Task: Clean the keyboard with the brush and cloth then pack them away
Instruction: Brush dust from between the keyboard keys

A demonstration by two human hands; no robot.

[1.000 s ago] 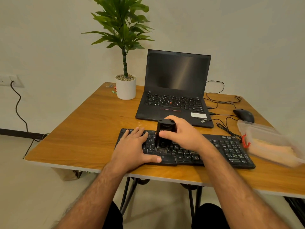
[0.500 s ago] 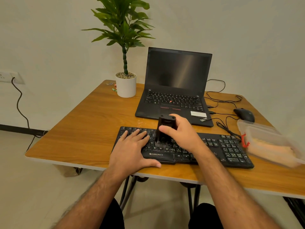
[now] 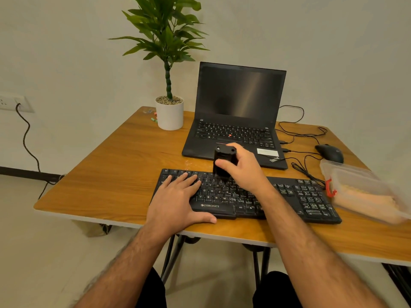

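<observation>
Your right hand (image 3: 241, 168) has its fingers wrapped round the brush (image 3: 223, 162), bristles down on the keyboard (image 3: 300, 196) top rows, at 12 o'clock from the spacebar. Left hand (image 3: 178, 196) lies flat, pinning the left end. Sweep row by row, light pressure, toward 3 o'clock.

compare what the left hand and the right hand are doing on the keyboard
The left hand lies flat with straight fingers on the keyboard; the right hand curls round the black brush. The left covers the left-end keys; the right is over the upper middle rows. Both are bare.
</observation>
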